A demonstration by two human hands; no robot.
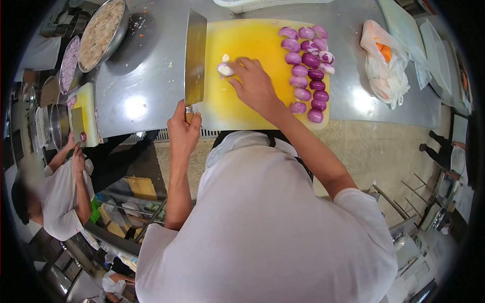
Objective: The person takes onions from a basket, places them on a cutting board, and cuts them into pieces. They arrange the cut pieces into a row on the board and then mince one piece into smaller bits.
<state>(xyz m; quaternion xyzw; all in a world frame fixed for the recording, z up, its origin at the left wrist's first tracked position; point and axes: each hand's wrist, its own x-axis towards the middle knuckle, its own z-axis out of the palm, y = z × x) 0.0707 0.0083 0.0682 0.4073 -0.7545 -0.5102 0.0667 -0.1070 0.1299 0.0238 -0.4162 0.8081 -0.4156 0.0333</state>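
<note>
Left of the yellow cutting board [252, 45], a co-worker [60, 197] is working at a small board [87, 108]. At the yellow board's left edge, the left hand [184, 129] is clenching the cleaver [195, 55] by its handle. Mid-board, the right hand [252, 83] is gripping an onion piece [225, 69] with its fingertips. Peeled onions [308, 70] are lining the board's right side, and a plastic bag [384, 65] is lying just beyond it.

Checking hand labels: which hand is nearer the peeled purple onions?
Right. The right hand holds an onion piece just beside the peeled onions; the left hand grips the cleaver at the opposite edge of the board.

Left hand [184, 130] clenched, right hand [254, 85] forward — palm down
</note>
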